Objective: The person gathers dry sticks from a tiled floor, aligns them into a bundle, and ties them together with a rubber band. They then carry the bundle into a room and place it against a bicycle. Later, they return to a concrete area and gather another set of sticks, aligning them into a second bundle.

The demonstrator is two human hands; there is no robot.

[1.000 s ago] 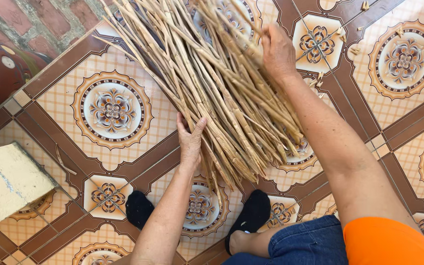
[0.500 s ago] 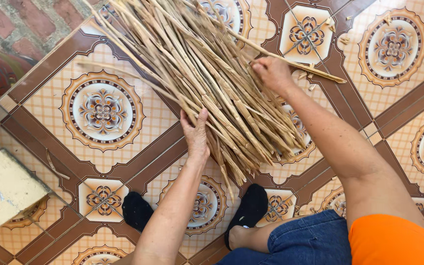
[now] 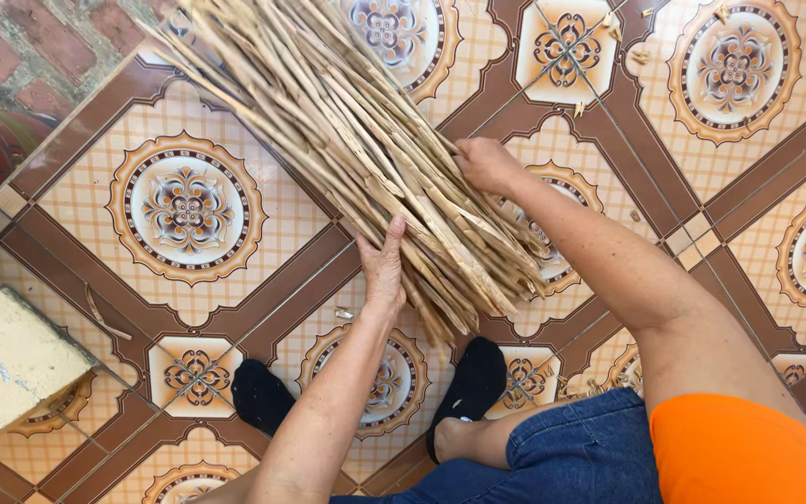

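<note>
the bundle of split bamboo strips (image 3: 366, 159) runs off the far edge; its far ends are out of view. right hand (image 3: 485, 166) fingers are buried among the strips. left hand (image 3: 382, 266) palm is hidden against the bundle. pale block (image 3: 6, 369) is cut by the left edge.

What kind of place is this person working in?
Probably a home yard or porch used for handwork: a patterned tiled floor, a brick wall at the edge, and a bundle of split cane strips spread between both hands.
</note>
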